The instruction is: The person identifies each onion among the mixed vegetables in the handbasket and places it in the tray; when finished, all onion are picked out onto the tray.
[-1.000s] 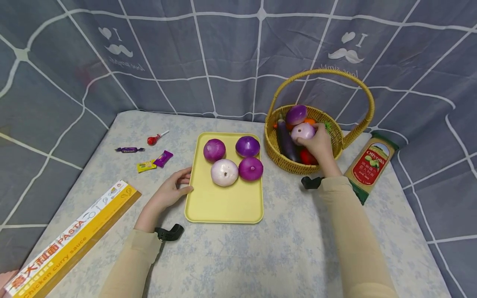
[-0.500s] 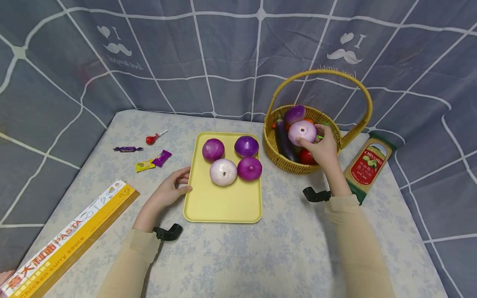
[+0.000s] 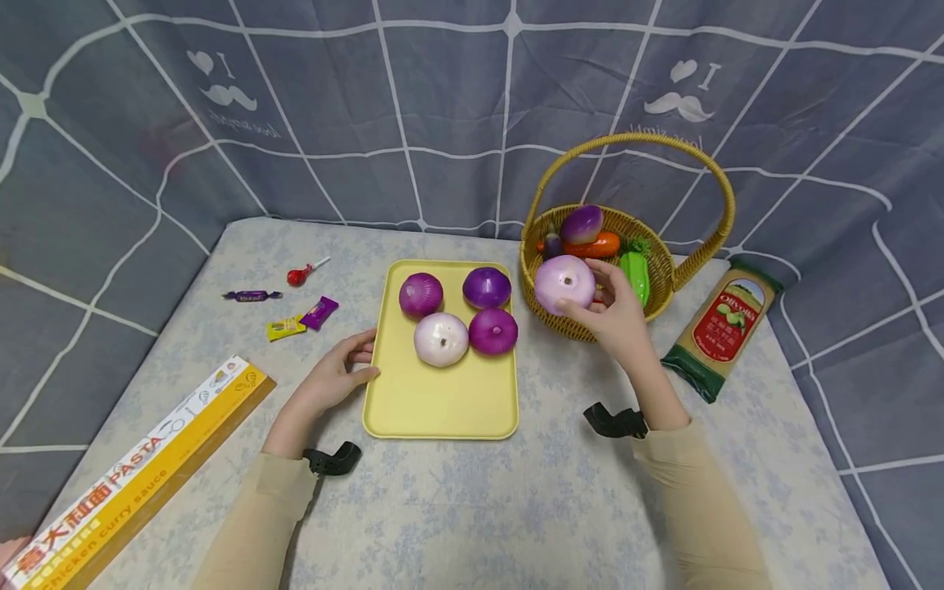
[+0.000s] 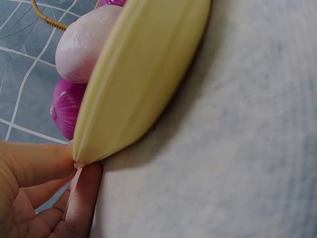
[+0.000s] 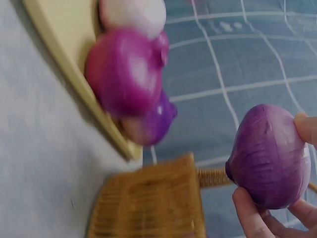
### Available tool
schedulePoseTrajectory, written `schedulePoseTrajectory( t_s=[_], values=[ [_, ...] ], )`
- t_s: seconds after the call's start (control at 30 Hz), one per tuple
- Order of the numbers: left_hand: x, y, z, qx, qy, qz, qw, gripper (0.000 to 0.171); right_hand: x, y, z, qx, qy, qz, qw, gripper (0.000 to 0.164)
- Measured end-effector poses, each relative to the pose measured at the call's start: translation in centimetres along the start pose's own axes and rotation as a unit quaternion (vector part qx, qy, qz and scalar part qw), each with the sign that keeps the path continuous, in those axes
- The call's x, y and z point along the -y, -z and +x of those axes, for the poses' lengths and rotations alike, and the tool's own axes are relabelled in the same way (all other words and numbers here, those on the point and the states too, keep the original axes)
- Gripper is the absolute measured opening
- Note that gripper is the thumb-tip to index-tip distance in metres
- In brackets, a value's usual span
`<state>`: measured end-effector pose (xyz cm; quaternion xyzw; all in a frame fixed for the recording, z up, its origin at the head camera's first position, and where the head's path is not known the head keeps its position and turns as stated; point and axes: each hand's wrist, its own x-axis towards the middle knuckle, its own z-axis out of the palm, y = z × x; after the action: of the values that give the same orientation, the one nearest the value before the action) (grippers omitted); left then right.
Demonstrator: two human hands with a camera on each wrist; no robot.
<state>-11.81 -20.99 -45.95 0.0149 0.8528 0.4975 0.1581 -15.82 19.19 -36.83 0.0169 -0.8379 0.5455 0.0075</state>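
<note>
My right hand (image 3: 618, 315) grips a pale purple onion (image 3: 564, 284) between thumb and fingers, raised over the front left rim of the wicker basket (image 3: 667, 283). In the right wrist view that onion (image 5: 270, 156) shows purple skin and a dark tip. With thumb and fingers my left hand (image 3: 339, 378) pinches the left rim of a yellow tray (image 3: 442, 406); the left wrist view shows the thumb on the tray's edge (image 4: 138, 84). Several onions sit on the tray: a white one (image 3: 441, 339), a magenta one (image 3: 493, 332) and other purple ones.
The basket holds a purple-white vegetable (image 3: 583, 224), a carrot (image 3: 601, 245), a green pepper (image 3: 636, 276) and a partly hidden eggplant (image 3: 552, 244). An Olivoilà pack (image 3: 726, 324) lies right. At left are a pasta box (image 3: 140, 475), wrapped candies (image 3: 319, 312) and a lollipop (image 3: 298, 276).
My right hand has lifted the pale purple onion out of the basket and moved it left and toward me, uncovering the carrot and green pepper. My left hand stays at the tray.
</note>
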Motion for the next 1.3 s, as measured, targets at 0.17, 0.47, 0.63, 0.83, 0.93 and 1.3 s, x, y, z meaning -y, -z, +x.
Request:
schedulePoseTrajectory(
  t_s=[0.17,0.47,0.63,0.83,0.93,1.3],
  values=[
    [-0.1,0.0,0.0,0.006,-0.001,-0.005,1.0000,0.067,0.2,-1.9,-1.4,0.033,-0.004,0.039,0.999,0.073],
    [-0.3,0.3,0.0,0.008,-0.011,-0.003,0.9999,0.066,-0.1,-6.3,-4.0,0.113,0.028,0.066,0.991,0.074],
    [-0.3,0.3,-0.1,0.007,-0.007,-0.006,0.9999,0.066,-0.1,-8.4,-5.0,0.160,0.023,0.067,0.985,0.074],
    [-0.4,0.2,-0.1,0.004,-0.005,-0.005,1.0000,0.065,-0.6,-10.2,-5.8,0.197,0.016,0.081,0.977,0.072],
    [-0.4,0.2,-0.2,0.005,-0.006,-0.009,0.9999,0.065,-0.8,-10.9,-6.2,0.216,0.009,0.079,0.973,0.073],
    [-0.4,0.2,-0.1,0.006,-0.002,-0.005,1.0000,0.065,-0.7,-13.6,-7.1,0.264,-0.015,0.075,0.962,0.072]
  ],
)
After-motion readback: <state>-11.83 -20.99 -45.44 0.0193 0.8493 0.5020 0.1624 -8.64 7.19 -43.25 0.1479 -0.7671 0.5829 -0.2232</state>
